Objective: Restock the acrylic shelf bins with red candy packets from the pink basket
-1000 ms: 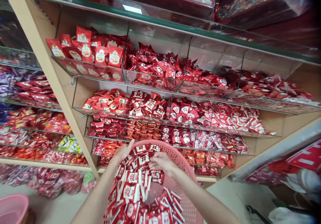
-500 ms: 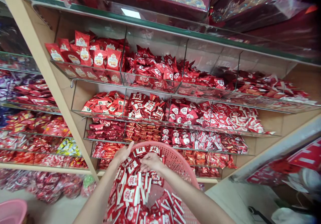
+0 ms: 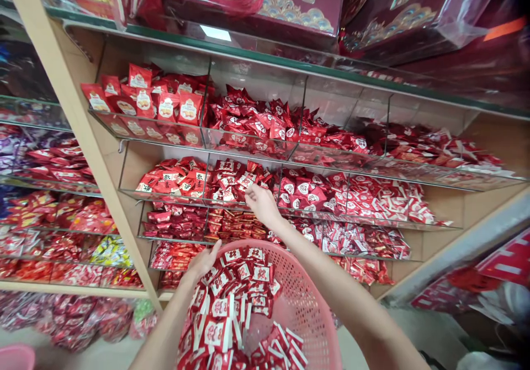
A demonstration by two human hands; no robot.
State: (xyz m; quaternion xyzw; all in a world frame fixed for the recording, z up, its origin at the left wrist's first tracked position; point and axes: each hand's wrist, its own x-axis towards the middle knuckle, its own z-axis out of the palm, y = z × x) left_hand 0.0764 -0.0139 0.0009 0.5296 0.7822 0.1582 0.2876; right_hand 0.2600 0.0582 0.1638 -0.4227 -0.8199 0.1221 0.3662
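One shallow pink plastic basin [image 3: 17, 357] is peeping in at the far left, and clear bags of red packets [image 3: 89, 317] are sitting on the floor beyond it. Next along, a pale wooden upright [image 3: 78, 121] is dividing the shelving, and bright red packets with black lettering [image 3: 171, 179] are heaping up in the second tier's first compartment.

Now my left hand [image 3: 202, 262] is resting at the rim of a round, pink, perforated plastic basket [image 3: 285, 270]; my thumb is standing apart, but my other fingers are hiding, so I can't tell how they're closing. Small red-and-white wrapped packets [image 3: 217, 306] are lying loose inside.

Just above, my right hand [image 3: 264, 207] is hovering at dark red packets with white labels [image 3: 226, 179] in the second compartment. Its fingers are bunching inward; whether they're pinching a packet, I can't tell. Farther right, pink-and-white packets [image 3: 376, 199] are filling their stretch of shelf.

How far along? I'm judging it partway: the compartment at my fingertips is already holding a heap, while plenty is remaining in the basket, around a bare patch of its floor.

Counting up: I'm seeing one basket, one basin, two hands; the packets are overlapping too much for numbers.
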